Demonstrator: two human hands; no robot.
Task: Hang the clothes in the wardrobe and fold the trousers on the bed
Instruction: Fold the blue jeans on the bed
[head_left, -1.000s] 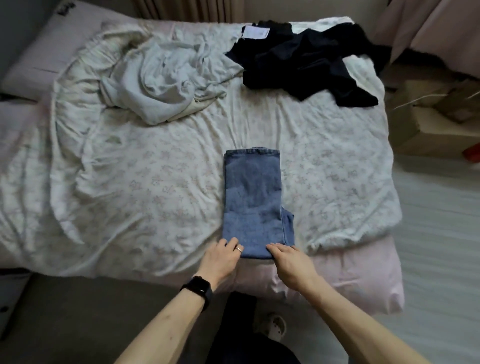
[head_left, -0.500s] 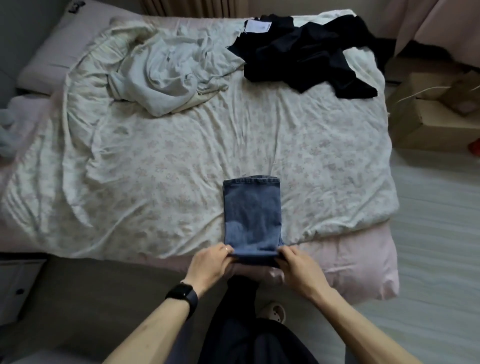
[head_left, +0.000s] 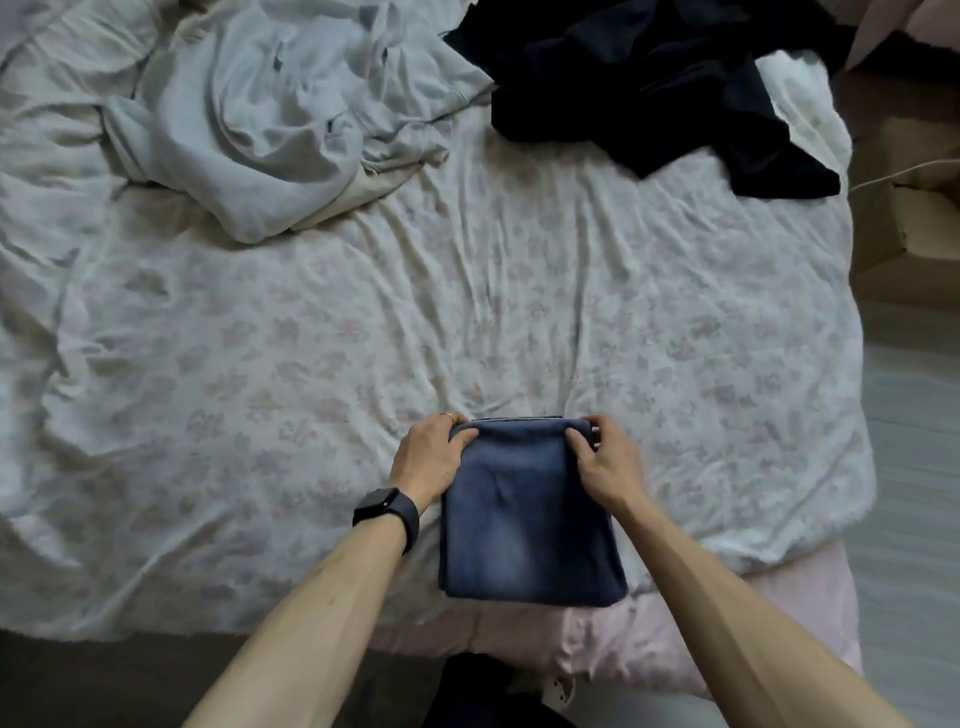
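Blue denim trousers (head_left: 530, 519) lie folded into a compact rectangle near the front edge of the bed (head_left: 519, 312). My left hand (head_left: 428, 457), with a black watch on the wrist, grips the far left corner of the folded trousers. My right hand (head_left: 605, 457) grips the far right corner, thumb on top of the denim. A crumpled pale grey garment (head_left: 260, 130) lies at the back left of the bed. A heap of black clothing (head_left: 649, 88) lies at the back right.
The bed has a wrinkled white floral cover over a pink sheet (head_left: 649, 639) showing at the front edge. Cardboard boxes (head_left: 909, 218) stand on the floor to the right of the bed. My legs stand against the bed's front edge.
Both hands lifted the near end of the trousers and carried it away from me over the far end, halving the length. The camera has moved closer to the bed.
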